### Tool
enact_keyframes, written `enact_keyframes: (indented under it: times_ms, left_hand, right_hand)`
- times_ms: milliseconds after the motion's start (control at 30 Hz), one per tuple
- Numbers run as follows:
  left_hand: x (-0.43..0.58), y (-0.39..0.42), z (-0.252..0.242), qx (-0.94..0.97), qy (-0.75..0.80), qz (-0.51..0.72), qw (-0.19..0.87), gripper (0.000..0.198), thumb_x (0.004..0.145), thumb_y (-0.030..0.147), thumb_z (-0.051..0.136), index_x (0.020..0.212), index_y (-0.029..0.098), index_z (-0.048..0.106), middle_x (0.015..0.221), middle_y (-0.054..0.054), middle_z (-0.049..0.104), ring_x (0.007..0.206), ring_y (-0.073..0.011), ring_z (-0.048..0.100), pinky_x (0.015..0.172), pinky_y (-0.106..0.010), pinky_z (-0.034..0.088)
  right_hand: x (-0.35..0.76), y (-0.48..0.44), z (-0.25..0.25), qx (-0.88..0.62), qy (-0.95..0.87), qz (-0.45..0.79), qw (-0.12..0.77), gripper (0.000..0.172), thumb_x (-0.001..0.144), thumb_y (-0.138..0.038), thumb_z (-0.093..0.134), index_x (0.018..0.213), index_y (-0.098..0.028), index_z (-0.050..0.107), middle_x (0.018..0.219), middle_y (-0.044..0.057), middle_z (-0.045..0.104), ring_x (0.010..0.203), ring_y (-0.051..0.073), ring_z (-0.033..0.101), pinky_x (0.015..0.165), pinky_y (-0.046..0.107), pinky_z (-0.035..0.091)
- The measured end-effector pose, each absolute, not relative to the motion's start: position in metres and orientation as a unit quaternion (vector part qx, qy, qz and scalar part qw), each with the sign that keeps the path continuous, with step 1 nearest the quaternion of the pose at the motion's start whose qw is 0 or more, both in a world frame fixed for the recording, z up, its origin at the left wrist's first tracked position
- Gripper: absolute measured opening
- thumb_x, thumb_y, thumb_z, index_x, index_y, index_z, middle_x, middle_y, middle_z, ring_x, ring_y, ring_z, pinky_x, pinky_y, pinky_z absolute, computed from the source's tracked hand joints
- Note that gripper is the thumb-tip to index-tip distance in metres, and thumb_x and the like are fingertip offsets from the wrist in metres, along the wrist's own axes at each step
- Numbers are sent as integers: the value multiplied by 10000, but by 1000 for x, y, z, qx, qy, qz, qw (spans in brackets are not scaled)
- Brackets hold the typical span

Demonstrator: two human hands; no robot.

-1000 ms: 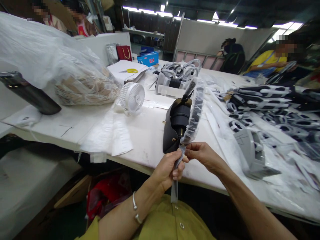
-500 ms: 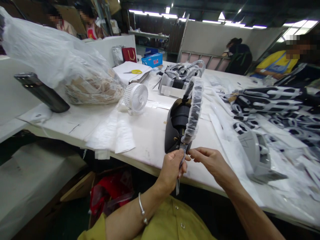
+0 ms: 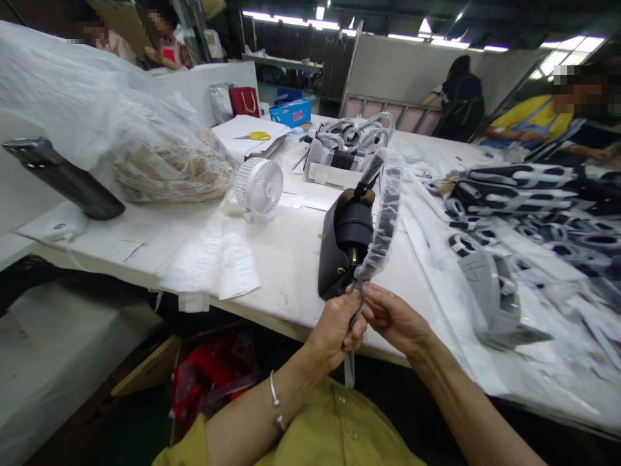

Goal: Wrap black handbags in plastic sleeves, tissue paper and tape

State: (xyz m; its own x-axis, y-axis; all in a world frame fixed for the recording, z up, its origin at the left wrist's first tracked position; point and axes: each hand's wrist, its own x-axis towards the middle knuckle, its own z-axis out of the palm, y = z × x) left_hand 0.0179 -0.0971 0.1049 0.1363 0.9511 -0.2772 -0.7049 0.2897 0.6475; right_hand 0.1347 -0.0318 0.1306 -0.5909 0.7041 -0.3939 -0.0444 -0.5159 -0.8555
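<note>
Tabletop (image 3: 291, 272) in white stretches across the view, a big clear plastic bag (image 3: 160, 123) bulging at its left. A black handbag (image 3: 332, 255) sits near the front edge, open, its arched handle (image 3: 387, 220) wrapped in plastic. The left hand (image 3: 336, 329) pinches a plastic-covered strap (image 3: 358, 304) at the handbag's near end; the fingertips of the right hand (image 3: 396, 318) meet beside it, whether gripping I cannot tell. Yellow scissors (image 3: 261, 136) lie farther back.

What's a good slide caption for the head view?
Left hand and right hand meet at a narrow strip beside a black bag with a plastic-wrapped strap; white fan on the worktable.
</note>
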Motion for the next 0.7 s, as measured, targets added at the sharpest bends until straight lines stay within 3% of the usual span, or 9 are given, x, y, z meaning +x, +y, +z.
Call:
enact_keyframes:
  times_ms: [67,133,233,300,467,600,700]
  left_hand:
    - [15,-96,103,188,316,551,749,556,720,692,696,703,170,505,398,100,404,274,-12,184,308,-182,117]
    - [12,-94,103,196,307,538,760,537,733,676,693,731,166,523,405,106,391,279,-14,174,314,-184,117]
    - [6,-93,104,242,336,531,739,514,784,675,629,738,175,519,426,96,404,294,-24,198,330,-190,142]
    - [4,-94,105,294,372,529,704,467,848,638,563,780,177,538,476,71,460,331,-42,282,359,-190,202]
    - [2,-100,101,435,500,527,533,274,958,432,446,944,196,585,659,7,589,508,-111,497,528,-230,379]
    - [3,-101,96,501,594,519,356,165,931,299,501,821,217,594,645,-23,584,555,-150,511,582,-262,342]
    - [3,-102,93,506,605,529,313,147,892,268,558,755,220,581,634,-26,559,554,-151,491,573,-262,310]
  right_hand:
    - [137,-29,127,-378,-431,790,219,439,710,-572,756,822,-151,705,476,-116,202,449,59,99,423,224,105]
    - [139,-27,128,-362,-441,798,194,463,755,-603,707,868,-154,711,454,-126,179,439,55,91,433,217,148]
    - [144,-26,140,-367,-500,766,168,481,787,-615,676,960,-169,716,473,-99,314,450,63,215,476,219,240]
    - [152,-25,150,-415,-566,693,162,477,773,-624,683,889,-163,720,510,-59,418,479,81,312,473,227,256]
    - [167,-36,170,-578,-637,443,252,483,777,-660,625,791,-184,706,516,-26,466,500,127,404,479,263,306]
    - [150,-55,173,-552,-705,373,244,412,781,-630,635,791,-218,653,530,-34,495,513,145,452,517,278,351]
    - [132,-59,166,-552,-725,331,245,373,737,-558,716,887,-226,636,581,-31,563,550,161,510,555,285,376]
